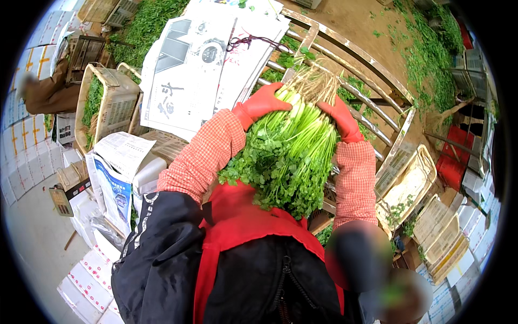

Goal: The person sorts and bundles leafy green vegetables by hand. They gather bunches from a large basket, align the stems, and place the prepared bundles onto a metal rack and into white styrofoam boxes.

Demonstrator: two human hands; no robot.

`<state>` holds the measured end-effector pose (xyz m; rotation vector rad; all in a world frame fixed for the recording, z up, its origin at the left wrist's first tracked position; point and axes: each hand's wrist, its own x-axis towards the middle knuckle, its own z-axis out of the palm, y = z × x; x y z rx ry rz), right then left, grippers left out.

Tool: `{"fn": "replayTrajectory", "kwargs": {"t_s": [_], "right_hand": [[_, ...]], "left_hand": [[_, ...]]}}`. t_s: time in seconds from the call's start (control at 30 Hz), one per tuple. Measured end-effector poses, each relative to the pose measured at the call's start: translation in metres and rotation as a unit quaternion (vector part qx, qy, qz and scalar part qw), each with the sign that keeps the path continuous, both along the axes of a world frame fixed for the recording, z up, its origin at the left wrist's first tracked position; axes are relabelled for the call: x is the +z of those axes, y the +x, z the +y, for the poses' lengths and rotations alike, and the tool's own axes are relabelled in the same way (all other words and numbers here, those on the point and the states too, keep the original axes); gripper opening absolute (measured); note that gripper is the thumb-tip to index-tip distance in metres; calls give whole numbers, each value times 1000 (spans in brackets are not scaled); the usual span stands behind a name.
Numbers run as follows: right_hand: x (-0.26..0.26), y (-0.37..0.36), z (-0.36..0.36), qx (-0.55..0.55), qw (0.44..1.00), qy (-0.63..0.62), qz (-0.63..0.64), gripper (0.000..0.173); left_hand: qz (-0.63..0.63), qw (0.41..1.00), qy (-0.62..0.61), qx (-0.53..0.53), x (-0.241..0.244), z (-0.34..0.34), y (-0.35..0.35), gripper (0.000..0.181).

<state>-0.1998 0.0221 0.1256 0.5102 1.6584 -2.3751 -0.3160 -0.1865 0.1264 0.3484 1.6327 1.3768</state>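
Observation:
A large bunch of leafy green herbs, which looks like coriander, lies in front of me with its pale roots pointing away and its leaves towards my red apron. My left hand, in a red rubber glove, grips the bunch at the left of the stem bases. On the opposite side my right hand, gloved the same way, presses against the stems just below the roots. Under the bunch is a rack of metal bars. The palms and some fingertips are hidden behind the stems.
Left of the bunch lies a stack of newspaper sheets with a dark cord on it. Plastic crates stand on the left and right. Loose greens cover parts of the floor. Another person's brown sleeve shows far left.

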Motion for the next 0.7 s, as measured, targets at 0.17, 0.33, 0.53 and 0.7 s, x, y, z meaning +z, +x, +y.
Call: {"fn": "replayTrajectory", "kwargs": {"t_s": [0.17,0.33,0.53,0.7], "right_hand": [[5,-20,5,136,989,57,-33,59],[8,-22,-8,85,996,8,1,56],[13,-21,-14,45,998,-19,-31,49],[19,-34,-17,110,993,18,42,49]], "left_hand": [[-58,994,92,-4,-11,-3,5,63],[16,998,59,0,-6,-8,11,76],[-146,982,116,-5,-5,-9,5,77],[-251,952,126,-124,5,5,0,54]]}}
